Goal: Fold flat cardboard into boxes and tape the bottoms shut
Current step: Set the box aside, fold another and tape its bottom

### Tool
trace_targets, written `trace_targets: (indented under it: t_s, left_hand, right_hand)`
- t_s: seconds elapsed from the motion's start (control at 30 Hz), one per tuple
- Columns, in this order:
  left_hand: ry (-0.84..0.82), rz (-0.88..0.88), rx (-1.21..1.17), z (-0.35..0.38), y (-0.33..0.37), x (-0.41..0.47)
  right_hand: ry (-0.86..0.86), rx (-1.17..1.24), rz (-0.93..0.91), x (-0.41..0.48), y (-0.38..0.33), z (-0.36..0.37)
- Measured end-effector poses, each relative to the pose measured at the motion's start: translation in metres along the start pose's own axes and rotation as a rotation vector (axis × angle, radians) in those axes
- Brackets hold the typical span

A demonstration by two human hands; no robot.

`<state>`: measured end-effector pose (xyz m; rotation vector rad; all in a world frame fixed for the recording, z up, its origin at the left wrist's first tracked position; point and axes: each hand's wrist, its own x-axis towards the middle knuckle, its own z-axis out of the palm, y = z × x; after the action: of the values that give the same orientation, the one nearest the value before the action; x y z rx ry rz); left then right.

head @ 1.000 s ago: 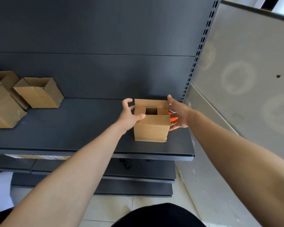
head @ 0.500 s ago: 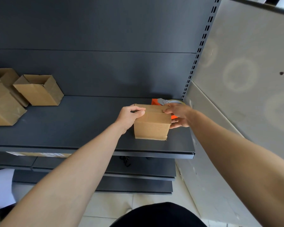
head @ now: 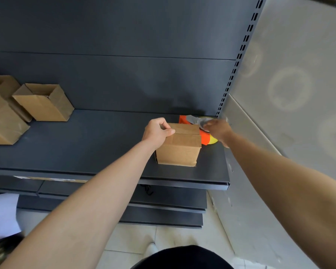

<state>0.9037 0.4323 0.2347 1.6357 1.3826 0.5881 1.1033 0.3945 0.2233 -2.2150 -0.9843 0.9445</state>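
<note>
Head view. Background: dark grey metal shelving with a flat back panel (head: 124,84) and a slotted upright (head: 239,55) at its right end. A pale grey wall panel (head: 299,55) stands to the right of the upright. Pale floor tiles (head: 136,237) show below, with two lower shelves (head: 163,216) under the main shelf (head: 85,144).

Task item: one small cardboard box (head: 179,150) stands upright on the main shelf, near its front edge and towards its right end. Its top flaps are folded down and meet in a seam across the top.

Left hand (head: 156,131): at the box's top left edge, fingers curled, thumb lying on the top flaps at the seam. It holds the box there.

Right hand (head: 218,130): reached past the box's right side, over an orange and yellow tape dispenser (head: 206,139) that lies on the shelf just behind and beside the box. The hand is motion-blurred; cannot tell whether it grasps the dispenser or only touches it.

Other items: three more cardboard boxes at the shelf's left end, well apart from the task box. One open box (head: 45,103) lies tilted with its opening facing up and back. A closed box (head: 2,123) sits at the frame's left edge, and a third box (head: 2,84) stands behind it, partly hidden.
</note>
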Motion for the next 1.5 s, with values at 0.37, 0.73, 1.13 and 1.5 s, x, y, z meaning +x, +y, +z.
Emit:
trace_targets:
  t_s: [0.37, 0.73, 1.13, 1.5]
  left_hand:
    - [-0.017, -0.013, 0.034, -0.002, 0.003, 0.005]
    - [-0.032, -0.005, 0.027, -0.005, 0.001, 0.008]
    - [-0.043, -0.017, -0.019, -0.007, -0.002, -0.001]
    - [-0.301, -0.234, -0.695, -0.045, 0.031, -0.016]
  right_hand:
    - [0.029, -0.609, -0.066, 0.038, 0.022, 0.019]
    - [-0.054, 0.62, -0.172, -0.003, -0.023, -0.068]
    - [-0.237, 0.511, -0.157, -0.041, -0.041, -0.053]
    - [-0.185, 0.385, -0.196, -0.049, -0.056, -0.051]
